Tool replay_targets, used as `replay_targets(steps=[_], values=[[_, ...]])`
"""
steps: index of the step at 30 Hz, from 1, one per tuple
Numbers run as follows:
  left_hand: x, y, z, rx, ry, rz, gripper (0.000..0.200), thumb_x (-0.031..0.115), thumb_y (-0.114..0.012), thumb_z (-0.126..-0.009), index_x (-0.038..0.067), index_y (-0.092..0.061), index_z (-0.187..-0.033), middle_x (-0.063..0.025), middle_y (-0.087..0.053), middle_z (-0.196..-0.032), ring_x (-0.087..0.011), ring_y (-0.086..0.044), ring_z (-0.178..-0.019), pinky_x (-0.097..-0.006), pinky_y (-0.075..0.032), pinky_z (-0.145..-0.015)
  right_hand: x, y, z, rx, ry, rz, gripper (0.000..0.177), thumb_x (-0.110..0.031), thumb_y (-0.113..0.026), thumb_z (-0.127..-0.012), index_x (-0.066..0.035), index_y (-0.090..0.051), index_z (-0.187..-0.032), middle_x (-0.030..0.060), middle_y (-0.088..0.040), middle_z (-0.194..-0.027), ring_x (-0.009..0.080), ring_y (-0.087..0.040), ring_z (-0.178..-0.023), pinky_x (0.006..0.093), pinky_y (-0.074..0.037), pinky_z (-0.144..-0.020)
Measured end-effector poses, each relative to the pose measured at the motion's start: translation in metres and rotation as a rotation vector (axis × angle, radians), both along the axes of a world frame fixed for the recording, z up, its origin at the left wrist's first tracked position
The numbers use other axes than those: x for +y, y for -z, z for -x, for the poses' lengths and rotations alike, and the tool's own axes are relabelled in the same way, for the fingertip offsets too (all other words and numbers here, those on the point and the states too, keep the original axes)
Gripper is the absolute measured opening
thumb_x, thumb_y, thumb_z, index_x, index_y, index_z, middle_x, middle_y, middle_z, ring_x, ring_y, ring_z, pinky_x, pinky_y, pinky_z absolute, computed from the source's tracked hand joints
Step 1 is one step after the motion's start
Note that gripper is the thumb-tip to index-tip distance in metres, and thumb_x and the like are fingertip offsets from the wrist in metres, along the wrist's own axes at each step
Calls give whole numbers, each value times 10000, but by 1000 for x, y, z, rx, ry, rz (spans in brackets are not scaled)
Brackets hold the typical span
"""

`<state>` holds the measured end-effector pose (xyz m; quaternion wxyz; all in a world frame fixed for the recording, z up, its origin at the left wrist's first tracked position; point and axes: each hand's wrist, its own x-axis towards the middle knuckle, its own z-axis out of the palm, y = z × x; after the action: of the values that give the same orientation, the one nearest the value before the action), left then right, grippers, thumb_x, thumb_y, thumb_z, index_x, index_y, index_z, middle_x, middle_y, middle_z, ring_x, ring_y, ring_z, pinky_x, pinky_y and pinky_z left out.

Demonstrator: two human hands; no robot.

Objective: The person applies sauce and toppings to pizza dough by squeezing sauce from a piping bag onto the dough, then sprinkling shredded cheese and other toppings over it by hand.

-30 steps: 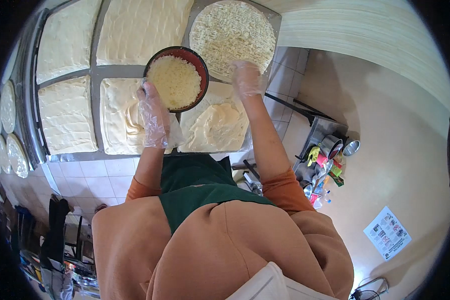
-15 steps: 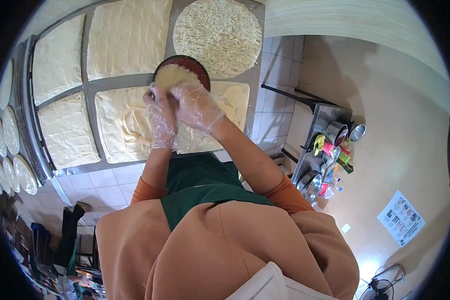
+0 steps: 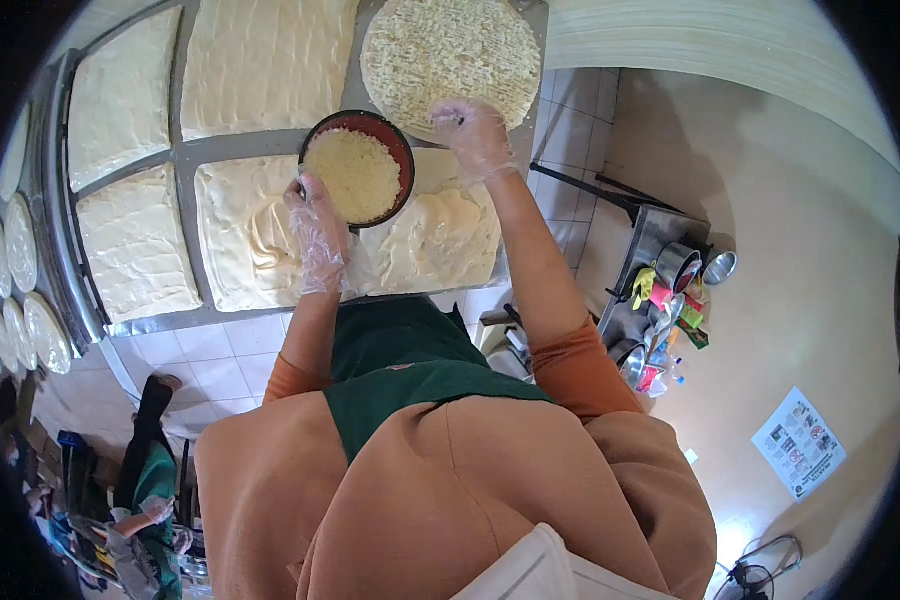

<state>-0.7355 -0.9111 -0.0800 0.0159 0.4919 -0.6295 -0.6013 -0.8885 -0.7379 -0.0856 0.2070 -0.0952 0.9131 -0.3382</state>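
My left hand (image 3: 320, 232), in a clear plastic glove, grips the lower left rim of a dark round bowl (image 3: 407, 165). Pale grated shreds (image 3: 355, 175) fill much of the bowl, which is over the cream-covered rectangular slabs. My right hand (image 3: 473, 135), gloved too, is over the lower edge of a round base (image 3: 450, 60) covered with shreds. Its fingers are curled together; what they hold, if anything, is hidden. Below the bowl lie a slab with swirled cream (image 3: 245, 240) and another with thick cream (image 3: 435, 240).
More cream-covered slabs (image 3: 265, 70) lie on the grey table (image 3: 195, 152). Round wrapped pieces (image 3: 45, 330) stand at the far left. On the right is a metal shelf (image 3: 635, 250) with pots (image 3: 675, 265). Another person's gloved hand (image 3: 157, 508) shows at the lower left.
My right hand has moved from the bowl up and right to the round base. The bowl's contents are now uncovered, while my left hand stays at its rim. The other person's arm has come into view.
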Motion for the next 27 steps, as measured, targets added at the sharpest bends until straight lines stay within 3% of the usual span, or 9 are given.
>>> replay_targets(steps=[2, 5, 11, 17, 20, 23, 27], values=[[-3, 3, -4, 26, -5, 17, 680, 530, -355, -977, -93, -388, -1248, -235, -553, -1114, -289, -555, -1026, -372, -428, -898, 2, 19, -5, 181, -114, -31, 178, -81, -623, -768, -48, -686, -932, 151, -673, -862, 291, -658, -816, 382, -520, -750], [-5, 5, -6, 45, -39, 4, 681, 529, -361, -975, -95, -393, -1244, -232, -550, -1112, -286, -552, -1023, -367, -424, -901, -2, 21, -5, 245, -192, -165, 137, -99, -586, -787, -35, -672, -873, 168, -657, -867, 338, -642, -840, 417, -516, -754], [-7, 12, -13, 73, -44, 1, 701, 547, -380, -965, -99, -403, -1237, -219, -549, -1106, -278, -541, -1018, -365, -419, -900, -4, 43, -7, 451, -369, -271, 66, -76, -616, -768, -60, -662, -812, 111, -627, -832, 304, -617, -850, 405, -509, -734], [-10, 1, -13, 43, -65, -6, 687, 540, -379, -969, -99, -419, -1218, -207, -543, -1100, -270, -531, -1021, -368, -414, -905, 36, 18, 15, 437, -191, -232, 128, -102, -593, -784, -90, -702, -850, 116, -667, -868, 312, -629, -847, 393, -510, -764], [-10, -2, -10, 80, -75, -35, 682, 531, -372, -974, -99, -411, -1233, -212, -537, -1121, -271, -526, -1038, -365, -412, -911, 51, 35, 40, 403, 55, -116, 150, -149, -577, -817, -96, -707, -870, 143, -678, -879, 333, -638, -888, 408, -510, -808], [-10, 2, -10, 116, -49, -39, 672, 517, -360, -982, -94, -394, -1261, -220, -533, -1145, -272, -524, -1061, -366, -412, -917, 31, 13, 70, 304, 197, -187, 172, -171, -578, -824, -109, -717, -902, 143, -681, -957, 315, -646, -915, 396, -509, -825], [-5, 3, -7, 131, -66, -94, 653, 499, -349, -990, -81, -381, -1288, -230, -532, -1168, -271, -523, -1087, -370, -411, -931, 24, 27, 104, 384, -41, -420, 186, -219, -602, -813, -111, -710, -918, 149, -677, -953, 324, -645, -908, 408, -510, -820]])
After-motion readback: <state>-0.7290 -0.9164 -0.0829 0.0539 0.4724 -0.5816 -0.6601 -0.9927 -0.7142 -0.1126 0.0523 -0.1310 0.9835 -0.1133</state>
